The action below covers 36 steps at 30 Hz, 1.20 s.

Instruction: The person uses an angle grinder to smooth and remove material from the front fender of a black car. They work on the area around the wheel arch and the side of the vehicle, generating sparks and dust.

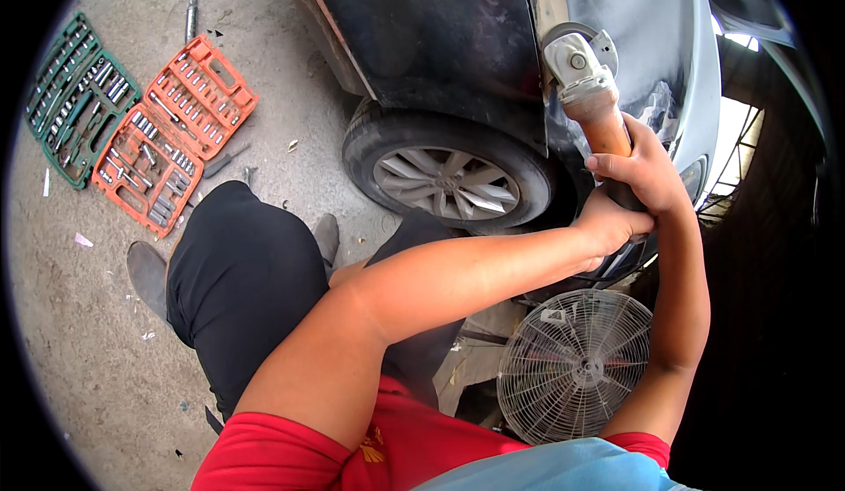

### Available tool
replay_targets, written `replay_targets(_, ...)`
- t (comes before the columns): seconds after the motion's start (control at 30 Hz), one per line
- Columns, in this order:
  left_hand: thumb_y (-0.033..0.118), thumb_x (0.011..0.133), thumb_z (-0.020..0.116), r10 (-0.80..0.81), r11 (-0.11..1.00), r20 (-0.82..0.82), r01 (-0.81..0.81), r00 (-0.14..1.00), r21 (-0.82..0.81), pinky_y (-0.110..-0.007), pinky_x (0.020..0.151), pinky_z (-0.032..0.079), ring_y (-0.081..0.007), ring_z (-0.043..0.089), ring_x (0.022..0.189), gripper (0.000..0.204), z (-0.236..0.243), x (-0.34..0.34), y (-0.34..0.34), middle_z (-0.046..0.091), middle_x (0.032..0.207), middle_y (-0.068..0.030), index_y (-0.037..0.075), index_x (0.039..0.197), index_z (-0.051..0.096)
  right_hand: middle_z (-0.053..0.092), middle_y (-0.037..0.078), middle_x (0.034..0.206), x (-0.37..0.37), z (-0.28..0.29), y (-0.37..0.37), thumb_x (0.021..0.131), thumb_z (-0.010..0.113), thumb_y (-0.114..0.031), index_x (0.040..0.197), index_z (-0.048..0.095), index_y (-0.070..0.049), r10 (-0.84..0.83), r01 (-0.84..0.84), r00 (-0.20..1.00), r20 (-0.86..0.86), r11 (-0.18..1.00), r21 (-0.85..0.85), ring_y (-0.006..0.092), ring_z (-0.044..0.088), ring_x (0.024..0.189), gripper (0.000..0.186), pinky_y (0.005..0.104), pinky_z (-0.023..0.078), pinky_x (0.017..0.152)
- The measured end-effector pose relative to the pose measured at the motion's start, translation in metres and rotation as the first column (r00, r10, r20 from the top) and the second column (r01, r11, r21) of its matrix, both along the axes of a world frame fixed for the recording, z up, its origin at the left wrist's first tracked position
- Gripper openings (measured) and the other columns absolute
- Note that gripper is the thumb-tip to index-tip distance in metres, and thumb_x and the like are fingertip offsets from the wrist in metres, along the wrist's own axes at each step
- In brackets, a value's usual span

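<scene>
An angle grinder (606, 125) with an orange body and a silver gear head is held against the car's bodywork at upper right. My right hand (650, 167) wraps round the body behind the gear head, its thumb across the top. Lower down, my left hand (609, 225) grips the rear end of the grinder. The disc and its guard (604, 49) lie over a scuffed, partly sanded grey panel (629, 15) beside a seam with a black panel (431, 33). My hands hide the grinder's rear part.
Below the black panel is a car wheel (449, 183) with silver spokes. A round wire-guarded fan (576, 368) stands near my right arm. On the concrete floor at left lie an open orange socket set (180, 121), a green tool case (84, 95) and a hammer (194, 2).
</scene>
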<state>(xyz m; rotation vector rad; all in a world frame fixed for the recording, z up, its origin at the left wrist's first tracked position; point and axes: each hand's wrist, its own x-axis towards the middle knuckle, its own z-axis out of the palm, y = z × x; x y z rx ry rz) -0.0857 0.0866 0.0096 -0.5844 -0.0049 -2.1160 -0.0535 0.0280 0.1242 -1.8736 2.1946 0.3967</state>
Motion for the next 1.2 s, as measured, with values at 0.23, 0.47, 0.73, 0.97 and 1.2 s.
replay_targets(0.23,-0.005,0.082,0.076,0.049,0.999,-0.050,-0.049,0.998,-0.005,-0.030,0.062,0.047,-0.0127,0.065,0.077,0.026,0.005,0.016,-0.024,0.068,0.091,-0.0025,0.001,0.106,0.067,0.070,0.007,0.100,0.020,0.001,-0.021,0.080,0.086,-0.025,0.129,0.064,0.006,0.070,-0.070,0.997,-0.032,0.997,-0.013,0.0144,0.066,0.085,0.062,0.0314,0.055,0.082)
replay_targets(0.47,-0.007,0.082,0.076,0.082,0.997,-0.159,-0.078,0.984,0.030,-0.029,0.061,0.047,-0.0126,0.065,0.077,0.026,0.017,0.044,-0.045,0.068,0.091,-0.0030,0.001,0.103,0.066,0.068,0.007,0.098,0.051,0.011,-0.043,0.082,0.085,-0.030,0.121,0.066,0.003,0.187,-0.184,0.974,-0.125,0.982,0.031,0.0155,0.063,0.083,0.056,0.0325,0.053,0.080)
replay_targets(0.73,-0.007,0.083,0.076,0.074,0.997,-0.236,-0.063,0.969,0.053,-0.030,0.063,0.047,-0.0133,0.064,0.074,0.023,0.028,0.051,-0.056,0.066,0.089,-0.0016,0.004,0.101,0.065,0.066,0.005,0.095,0.077,0.014,-0.052,0.083,0.086,-0.032,0.118,0.066,0.002,0.135,-0.124,0.977,-0.165,0.989,0.076,0.0138,0.064,0.082,0.052,0.0314,0.055,0.078)
replay_targets(0.97,-0.004,0.084,0.074,-0.019,0.998,-0.204,0.031,0.979,0.055,-0.030,0.062,0.045,-0.0135,0.063,0.073,0.019,0.022,0.031,-0.019,0.065,0.086,-0.0019,0.004,0.099,0.065,0.069,0.010,0.098,0.049,0.010,-0.027,0.077,0.086,-0.030,0.118,0.065,0.006,0.039,-0.015,0.968,-0.249,0.995,0.099,0.0187,0.067,0.087,0.058,0.0347,0.056,0.082)
replay_targets(1.2,-0.002,0.084,0.074,-0.001,0.999,-0.189,0.011,0.982,0.051,-0.030,0.062,0.044,-0.0130,0.061,0.071,0.021,0.021,0.021,-0.004,0.065,0.085,-0.0014,0.005,0.101,0.064,0.070,0.010,0.099,0.037,0.008,-0.014,0.077,0.086,-0.030,0.119,0.066,0.006,0.025,-0.003,0.969,-0.247,0.996,0.092,0.0186,0.066,0.088,0.059,0.0347,0.056,0.083)
